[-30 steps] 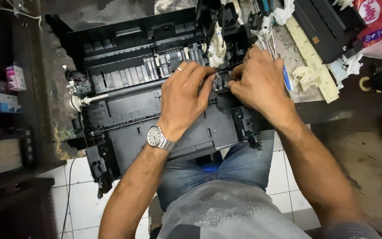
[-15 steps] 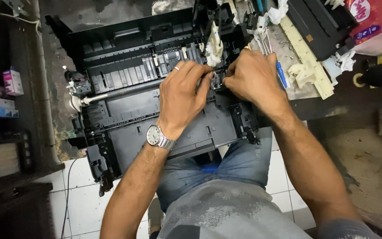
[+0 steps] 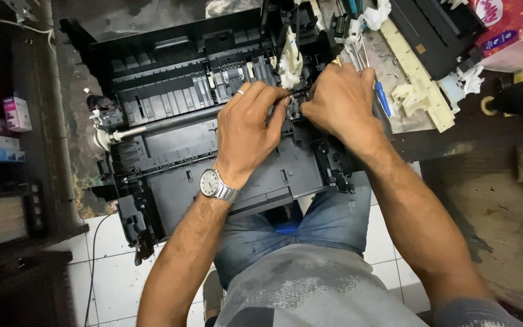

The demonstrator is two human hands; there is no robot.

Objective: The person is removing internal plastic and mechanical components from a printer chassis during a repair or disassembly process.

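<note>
Nearest the camera are the person's grey shirt (image 3: 316, 290) and blue jeans (image 3: 334, 221), above a white tiled floor (image 3: 113, 272). Just beyond the knees lies the black printer body (image 3: 171, 151), opened up and stripped of its cover, resting half on the lap and half on the dark workbench (image 3: 479, 139). The left hand (image 3: 250, 126) (a silver wristwatch (image 3: 215, 184) on its wrist, a ring on one finger) lies over the printer's middle, fingers curled narrowly and pinching a small black part (image 3: 295, 108) at the right end of the metal roller rod (image 3: 164, 124). The right hand (image 3: 339, 102) meets it from the other side, fingertips closed on the same part; the two hands touch. Just behind them stands a white plastic piece (image 3: 290, 57). Farther right lie a blue-handled screwdriver (image 3: 382, 100), a cream plastic strip (image 3: 419, 79) and a red packet (image 3: 516, 30); far left, small boxes (image 3: 7, 127) sit on a dark shelf.
</note>
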